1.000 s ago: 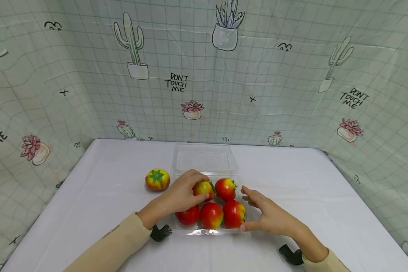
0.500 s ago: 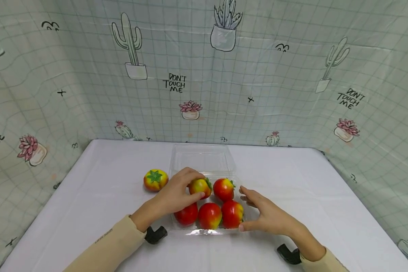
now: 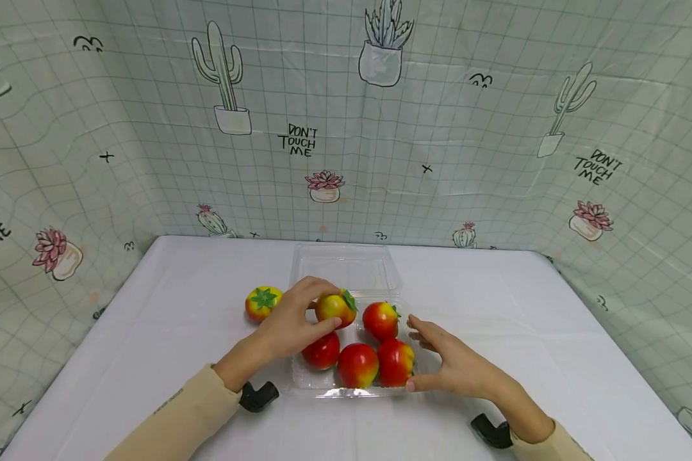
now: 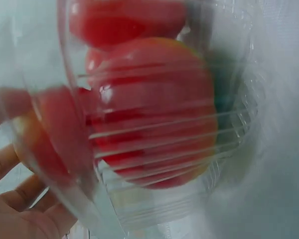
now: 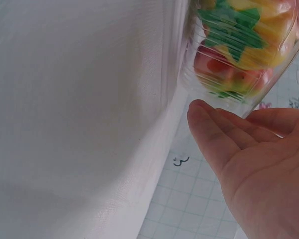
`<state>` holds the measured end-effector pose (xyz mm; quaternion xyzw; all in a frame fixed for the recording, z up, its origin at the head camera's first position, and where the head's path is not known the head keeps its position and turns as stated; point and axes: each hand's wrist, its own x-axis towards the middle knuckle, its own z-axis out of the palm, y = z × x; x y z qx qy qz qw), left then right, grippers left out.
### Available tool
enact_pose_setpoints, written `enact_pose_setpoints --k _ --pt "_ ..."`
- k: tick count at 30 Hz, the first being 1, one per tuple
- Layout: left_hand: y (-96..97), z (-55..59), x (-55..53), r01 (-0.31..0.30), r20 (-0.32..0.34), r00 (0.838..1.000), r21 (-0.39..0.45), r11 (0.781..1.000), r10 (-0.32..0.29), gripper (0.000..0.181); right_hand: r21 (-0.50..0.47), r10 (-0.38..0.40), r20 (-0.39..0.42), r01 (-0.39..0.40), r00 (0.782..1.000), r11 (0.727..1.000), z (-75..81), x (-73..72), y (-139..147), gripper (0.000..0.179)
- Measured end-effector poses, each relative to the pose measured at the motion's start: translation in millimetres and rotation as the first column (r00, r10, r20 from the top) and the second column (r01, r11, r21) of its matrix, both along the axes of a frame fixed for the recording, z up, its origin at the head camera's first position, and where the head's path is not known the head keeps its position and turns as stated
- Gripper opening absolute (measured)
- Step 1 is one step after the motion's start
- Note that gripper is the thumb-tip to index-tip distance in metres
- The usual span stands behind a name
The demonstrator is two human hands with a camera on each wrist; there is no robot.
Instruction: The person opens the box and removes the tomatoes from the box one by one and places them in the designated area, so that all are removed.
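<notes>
My left hand (image 3: 288,323) holds a red-yellow tomato (image 3: 336,310) with green leaves, thumb in front and fingers behind, over the back left of a clear plastic container (image 3: 357,394). In the left wrist view the tomato (image 4: 57,134) shows blurred through the container's wall, beside the fingers. Several more tomatoes sit in the container, among them a front-middle one (image 3: 357,366) and a back-right one (image 3: 380,321). At the container's right side my right hand (image 3: 458,365) is spread, thumb apart from the fingers. Its fingertips (image 5: 199,107) come right up to the clear wall in the right wrist view.
The container's hinged lid (image 3: 346,267) lies folded back behind it. Left of the container, a yellow-orange tomato (image 3: 261,303) with a star-shaped green top stands on the white tablecloth (image 3: 496,282), partly behind my left hand. A printed curtain (image 3: 357,141) hangs around the table.
My left hand has lifted the back-left tomato and drawn it slightly left. The front-left tomato has shifted a little toward the back. The right hand has stayed in place.
</notes>
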<state>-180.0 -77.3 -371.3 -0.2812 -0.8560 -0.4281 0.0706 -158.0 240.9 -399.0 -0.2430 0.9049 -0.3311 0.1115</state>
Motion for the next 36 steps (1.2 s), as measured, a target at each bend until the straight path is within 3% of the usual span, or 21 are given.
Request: enact_pose_setpoints --k 7,24,36 --pt "-5.7 0.2 0.1 0.001 -0.007 1.0 0.066 0.998 -0.001 0.038 0.002 0.0 0.0 0.0 1.0 1.0 1.0 0.3 -0.1 0.105" --pt "-24.6 0.8 3.7 -0.031 -0.008 0.999 0.127 0.991 0.032 0.04 -0.004 -0.002 0.006 0.002 1.0 1.0 1.1 0.9 -0.6 0.104" --pt "-48.4 3.2 4.0 -0.105 -0.025 0.994 0.168 0.98 0.111 0.043 -0.004 0.001 -0.005 -0.001 1.0 1.0 1.3 1.4 -0.9 0.104"
